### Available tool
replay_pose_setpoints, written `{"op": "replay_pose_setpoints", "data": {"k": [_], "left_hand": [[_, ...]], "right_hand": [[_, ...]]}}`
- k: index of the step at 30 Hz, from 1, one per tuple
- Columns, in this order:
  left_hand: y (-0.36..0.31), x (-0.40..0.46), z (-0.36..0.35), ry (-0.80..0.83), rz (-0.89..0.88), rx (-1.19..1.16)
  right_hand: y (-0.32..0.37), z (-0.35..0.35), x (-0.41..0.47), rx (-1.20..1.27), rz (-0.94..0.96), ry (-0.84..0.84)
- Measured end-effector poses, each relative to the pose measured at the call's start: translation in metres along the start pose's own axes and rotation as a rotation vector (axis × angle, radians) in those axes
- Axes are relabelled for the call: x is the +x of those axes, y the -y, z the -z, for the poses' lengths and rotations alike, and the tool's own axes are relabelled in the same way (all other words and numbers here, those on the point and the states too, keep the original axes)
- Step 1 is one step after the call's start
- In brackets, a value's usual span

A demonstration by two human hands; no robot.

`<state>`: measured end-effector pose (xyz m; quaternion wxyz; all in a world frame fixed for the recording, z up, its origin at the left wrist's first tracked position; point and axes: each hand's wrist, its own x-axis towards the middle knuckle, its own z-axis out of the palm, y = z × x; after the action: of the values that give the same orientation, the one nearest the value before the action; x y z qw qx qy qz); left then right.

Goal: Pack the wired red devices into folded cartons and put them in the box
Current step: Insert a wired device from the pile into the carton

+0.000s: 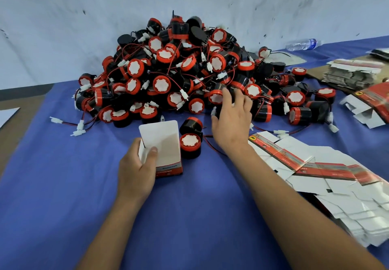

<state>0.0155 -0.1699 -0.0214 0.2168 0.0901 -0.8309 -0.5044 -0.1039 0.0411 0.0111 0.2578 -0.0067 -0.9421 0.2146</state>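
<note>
A big heap of red-and-black round devices [168,74] with red wires and white plugs lies against the wall on the blue table cloth [189,217]. My left hand [136,170] grips an upright folded carton [163,149], its white top flap standing open. Two loose devices [190,143] sit just right of that carton. My right hand [231,118] reaches into the front of the heap, its fingers curled over a red-rimmed device [216,97] there.
Flat unfolded cartons [315,170] fan out along the right side of the cloth. More flat cartons [366,109] and a bundled stack [353,72] lie at the far right. A plastic water bottle [303,44] rests by the wall.
</note>
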Motion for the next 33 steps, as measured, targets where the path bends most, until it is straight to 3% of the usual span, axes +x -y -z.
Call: {"op": "replay_pose_setpoints", "data": {"k": [5, 8, 10, 14, 17, 19, 21, 25, 30, 33], "left_hand": [[-0.003, -0.001, 0.001, 0.015, 0.011, -0.027], [-0.004, -0.002, 0.002, 0.131, -0.022, -0.001], [-0.009, -0.005, -0.002, 0.265, -0.068, 0.003], [-0.016, -0.016, -0.016, 0.405, -0.201, 0.037], [-0.015, -0.016, -0.018, 0.268, -0.200, 0.147], [-0.011, -0.009, -0.012, 0.142, -0.161, 0.248], [-0.008, -0.003, -0.005, 0.073, -0.075, 0.259], [-0.010, -0.001, -0.001, 0.030, -0.039, 0.220], [-0.013, -0.005, 0.003, -0.058, -0.020, 0.086], [-0.014, -0.003, 0.011, -0.185, -0.024, 0.100]], "right_hand": [[-0.005, -0.011, 0.037, -0.082, 0.133, 0.121], [-0.005, -0.005, 0.041, -0.138, 0.252, 0.018], [0.000, 0.001, 0.034, -0.009, 0.231, -0.068], [0.022, 0.030, 0.010, 1.001, -0.136, -0.060], [0.034, 0.055, -0.005, 1.576, -0.462, 0.207], [0.032, 0.063, -0.013, 1.921, -0.516, 0.386], [0.028, 0.065, -0.023, 2.101, -0.430, 0.447], [0.032, 0.065, -0.042, 1.846, -0.171, 0.472], [0.036, 0.056, -0.054, 0.906, 0.085, 0.011], [0.038, 0.052, -0.058, 0.938, 0.209, -0.059]]}}
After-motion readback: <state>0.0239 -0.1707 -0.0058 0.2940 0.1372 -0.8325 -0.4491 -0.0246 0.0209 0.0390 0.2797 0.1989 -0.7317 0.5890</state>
